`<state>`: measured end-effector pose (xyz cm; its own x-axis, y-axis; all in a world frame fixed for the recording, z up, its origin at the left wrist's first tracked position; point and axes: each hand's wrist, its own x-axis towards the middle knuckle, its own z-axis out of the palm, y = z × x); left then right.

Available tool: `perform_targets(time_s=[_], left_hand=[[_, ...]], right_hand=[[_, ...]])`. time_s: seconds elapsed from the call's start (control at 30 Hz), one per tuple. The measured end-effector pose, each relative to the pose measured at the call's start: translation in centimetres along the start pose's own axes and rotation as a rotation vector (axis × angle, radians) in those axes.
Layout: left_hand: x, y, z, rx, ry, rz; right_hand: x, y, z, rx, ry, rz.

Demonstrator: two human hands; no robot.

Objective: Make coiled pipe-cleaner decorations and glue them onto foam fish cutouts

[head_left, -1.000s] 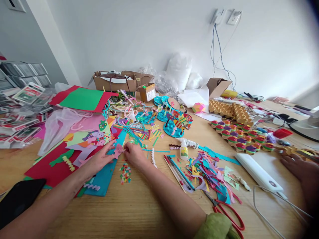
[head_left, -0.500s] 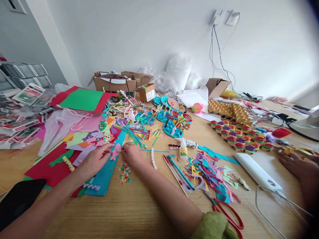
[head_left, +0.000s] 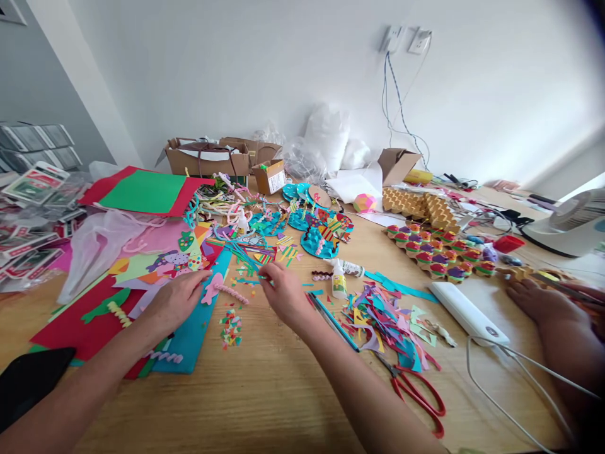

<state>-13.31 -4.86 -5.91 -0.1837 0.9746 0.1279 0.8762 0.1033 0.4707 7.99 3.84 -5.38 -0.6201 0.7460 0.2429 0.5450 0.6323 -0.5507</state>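
My left hand point(head_left: 176, 301) is closed at the left edge of a pink paper fish point(head_left: 212, 289); whether its fingertips grip the fish is hard to see. A twisted pink strip point(head_left: 232, 293) runs right from the fish over the table. My right hand point(head_left: 283, 291) is closed just right of the strip, fingers pressed together near thin blue paper strips; anything between them is too small to name. Below the strip lies a small heap of coloured paper bits point(head_left: 231, 329). Blue and red sheets point(head_left: 189, 347) lie under my left hand.
Glue bottle point(head_left: 339, 280), pens point(head_left: 334, 321), paper scraps point(head_left: 378, 315) and red-handled scissors point(head_left: 416, 397) lie to the right. A white power strip point(head_left: 467, 314) with cables is beyond them, near another person's hand point(head_left: 543, 302). Painted egg trays point(head_left: 435, 252) stand behind. A black phone point(head_left: 35, 384) is at left.
My right hand has moved right, away from the pink fish. The twisted pink strip now lies beside the fish instead of farther right. The camera view has shifted slightly.
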Motion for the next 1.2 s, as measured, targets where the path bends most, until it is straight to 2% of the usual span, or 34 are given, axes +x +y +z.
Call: perform_targets(time_s=[0.1, 0.23, 0.4, 0.7, 1.0, 1.1, 1.13, 1.2], left_hand=[[0.4, -0.1, 0.0, 0.011, 0.013, 0.051], [0.9, 0.4, 0.8, -0.02, -0.068, 0.185], [1.7, 0.9, 1.9, 0.043, -0.167, 0.241], [2.5, 0.2, 2.3, 0.071, -0.171, 0.256], [2.8, -1.5, 2.5, 0.041, -0.137, 0.24], [2.2, 0.0, 1.8, -0.05, -0.106, 0.182], [1.9, 1.0, 1.5, -0.129, -0.091, 0.128], [1.1, 3.4, 1.1, -0.393, -0.134, 0.011]], right_hand=[[-2.5, 2.1, -1.6, -0.142, -0.129, 0.129], [-4.9, 3.4, -1.6, -0.252, -0.237, 0.226], [-5.2, 2.6, -0.9, -0.323, -0.249, 0.305], [-5.1, 3.0, 0.6, -0.364, -0.242, 0.339], [-5.5, 5.1, -0.9, -0.137, -0.102, 0.333], [-5.8, 5.5, -1.6, 0.058, 0.0, 0.322], [-6.1, 5.5, -1.8, 0.164, 0.049, 0.312], [-6.6, 5.6, -2.2, 0.384, 0.13, 0.281]])
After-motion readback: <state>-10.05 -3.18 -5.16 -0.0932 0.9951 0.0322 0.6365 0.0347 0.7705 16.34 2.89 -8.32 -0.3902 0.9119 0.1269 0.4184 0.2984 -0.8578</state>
